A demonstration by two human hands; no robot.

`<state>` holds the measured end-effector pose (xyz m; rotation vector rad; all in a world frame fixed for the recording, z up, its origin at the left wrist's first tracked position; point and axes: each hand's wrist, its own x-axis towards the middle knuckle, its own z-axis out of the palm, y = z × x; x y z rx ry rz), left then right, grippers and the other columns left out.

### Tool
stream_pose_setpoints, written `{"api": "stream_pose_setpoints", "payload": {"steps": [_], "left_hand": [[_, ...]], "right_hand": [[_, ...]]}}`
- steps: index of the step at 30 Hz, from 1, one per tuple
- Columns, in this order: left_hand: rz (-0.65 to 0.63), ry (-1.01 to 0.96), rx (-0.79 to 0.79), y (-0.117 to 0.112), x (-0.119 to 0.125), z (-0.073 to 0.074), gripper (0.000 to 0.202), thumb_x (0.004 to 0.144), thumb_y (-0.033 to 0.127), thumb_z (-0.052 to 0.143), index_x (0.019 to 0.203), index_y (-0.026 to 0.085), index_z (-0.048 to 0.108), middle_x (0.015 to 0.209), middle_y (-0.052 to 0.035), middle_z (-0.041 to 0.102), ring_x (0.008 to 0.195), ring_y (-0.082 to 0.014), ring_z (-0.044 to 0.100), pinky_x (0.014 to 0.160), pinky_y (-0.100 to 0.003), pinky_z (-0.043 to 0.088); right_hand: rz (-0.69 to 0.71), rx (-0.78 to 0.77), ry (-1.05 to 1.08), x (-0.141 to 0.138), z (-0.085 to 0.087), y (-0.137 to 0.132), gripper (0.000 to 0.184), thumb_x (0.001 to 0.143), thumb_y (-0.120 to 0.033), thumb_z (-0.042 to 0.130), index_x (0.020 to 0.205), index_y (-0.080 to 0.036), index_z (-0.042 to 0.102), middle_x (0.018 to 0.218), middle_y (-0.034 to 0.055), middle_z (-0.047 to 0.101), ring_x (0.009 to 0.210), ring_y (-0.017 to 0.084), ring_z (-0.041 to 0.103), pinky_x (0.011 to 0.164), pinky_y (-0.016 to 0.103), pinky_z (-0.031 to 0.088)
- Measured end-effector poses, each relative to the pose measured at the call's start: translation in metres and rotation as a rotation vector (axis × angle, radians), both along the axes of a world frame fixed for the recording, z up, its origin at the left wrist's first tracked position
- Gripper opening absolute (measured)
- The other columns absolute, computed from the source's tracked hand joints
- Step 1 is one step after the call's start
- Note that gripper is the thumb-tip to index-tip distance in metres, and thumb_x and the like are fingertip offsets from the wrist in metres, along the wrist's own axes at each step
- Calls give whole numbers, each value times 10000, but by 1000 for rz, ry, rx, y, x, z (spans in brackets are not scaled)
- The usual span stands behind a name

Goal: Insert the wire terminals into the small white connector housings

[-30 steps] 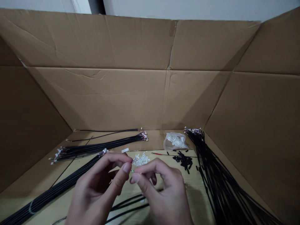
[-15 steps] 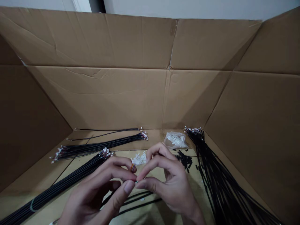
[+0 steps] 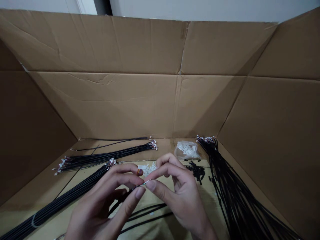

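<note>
Between thumb and forefinger, my left hand (image 3: 105, 203) pinches a black cable (image 3: 117, 203) near its end. Thin light-coloured wires (image 3: 144, 183) stick out of that end toward the right. My right hand (image 3: 176, 195) closes its thumb and forefinger on the tips of these wires; the fingertips hide whatever is at the very end. Something small and coloured, like striped wires or a band (image 3: 138, 172), shows by a finger of my left hand. Loose black cables (image 3: 147, 215) lie on the table below both hands.
Behind my hands lies a pile of white connectors (image 3: 150, 169), with a clear bag of white pieces (image 3: 187, 149) farther back. Short black tubes (image 3: 197, 171) are scattered at right. Cable bundles lie left (image 3: 62, 196) and right (image 3: 232, 186). Cardboard walls (image 3: 125, 103) enclose the table.
My fingertips have moved slightly apart and up, so the thin wires and more of the black cable now show between them. Both hands keep their pinch.
</note>
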<state>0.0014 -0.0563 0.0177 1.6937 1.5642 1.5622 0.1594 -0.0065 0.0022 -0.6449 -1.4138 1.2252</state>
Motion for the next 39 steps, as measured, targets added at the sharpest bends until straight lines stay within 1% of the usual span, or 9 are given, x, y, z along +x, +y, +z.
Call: {"api": "stream_pose_setpoints", "payload": {"steps": [8,13,21,24,27,30,32,36,39], "left_hand": [[108,-56,74,-1,19,2,138,845,341,718,715,302,738,923,-19,701,842,-197,668,635,-231,553],[94,-46,137,2,20,-2,114,882,258,681,797,322,720,982,21,685,947,-163,666,737,-192,548],[-20,-108,64,13,10,-11,45,899,317,707,859,299,715,1080,10,647,1006,-141,667,799,-135,569],[-44,-184,0,13,8,-11,99,886,379,728,843,290,715,1120,1,642,963,-137,688,718,-118,574],[-92,-219,-76,13,2,-10,195,862,450,749,791,273,710,1119,-13,651,1012,-156,694,740,-124,577],[-144,-221,-165,14,-5,-9,235,851,479,753,754,272,701,1137,-11,663,1139,-175,659,897,-165,559],[-203,-198,-222,14,-7,-7,231,847,483,751,748,281,701,1144,-8,674,1156,-185,649,898,-184,561],[-326,-118,-274,12,-4,-2,228,853,472,732,723,287,703,1097,-19,694,1031,-204,675,819,-243,592],[-317,-112,-310,10,-1,0,221,855,481,721,736,295,711,1087,-18,696,959,-207,675,824,-290,591]], "right_hand": [[-47,-177,63,-9,-2,-5,53,759,-327,847,759,-283,818,840,13,582,829,216,518,765,367,389],[9,-252,151,-12,-5,-5,75,741,-317,856,763,-267,804,834,4,574,785,193,472,750,338,374],[255,-810,566,-27,1,-4,286,486,-197,940,654,-197,709,719,-15,613,656,133,459,617,252,368],[339,-928,651,-31,2,-5,328,464,-179,938,661,-200,678,729,-22,600,647,124,471,578,231,366],[376,-835,582,-29,-1,-1,305,503,-198,908,673,-210,655,707,-24,573,636,129,471,587,242,383],[304,-489,370,-20,-4,9,188,656,-346,795,657,-215,659,734,14,593,675,165,474,661,304,412],[285,-364,279,-10,-4,16,258,778,-443,710,654,-220,670,725,22,584,712,187,471,728,335,407],[378,-299,105,8,0,24,309,884,-423,698,667,-213,632,670,-14,521,681,169,423,718,325,350],[453,-287,11,15,4,25,265,861,-337,675,647,-214,579,662,-30,483,657,152,391,673,309,316]]}}
